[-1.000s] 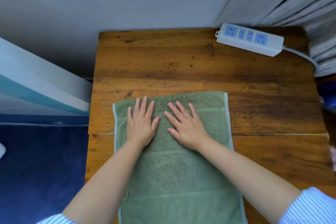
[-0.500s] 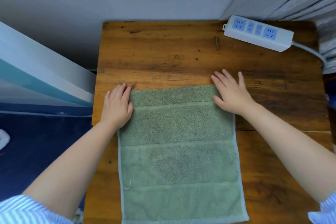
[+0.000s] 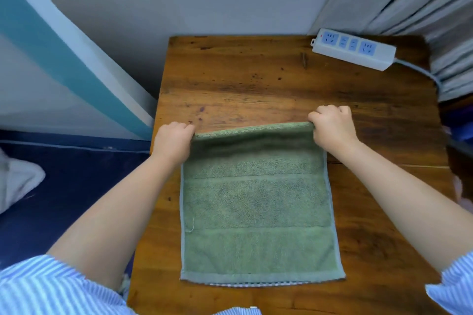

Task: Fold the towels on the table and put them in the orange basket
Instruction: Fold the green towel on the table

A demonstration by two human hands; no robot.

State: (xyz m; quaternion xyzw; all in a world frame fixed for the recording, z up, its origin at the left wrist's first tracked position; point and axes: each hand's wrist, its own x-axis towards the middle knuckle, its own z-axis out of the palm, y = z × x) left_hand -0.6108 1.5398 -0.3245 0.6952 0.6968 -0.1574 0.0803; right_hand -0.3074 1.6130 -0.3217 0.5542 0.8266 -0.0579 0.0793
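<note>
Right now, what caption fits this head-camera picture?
Both hands, left and right, pinch the green towel's far corners on a wooden table.

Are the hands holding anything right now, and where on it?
Yes. The left hand and right hand each grip a far corner of the green towel, lifting its far edge slightly off the table.

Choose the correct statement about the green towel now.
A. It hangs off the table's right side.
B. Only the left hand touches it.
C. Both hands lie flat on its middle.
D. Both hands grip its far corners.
D: the left hand and right hand each pinch a far corner of the towel, lifting that edge.
</note>
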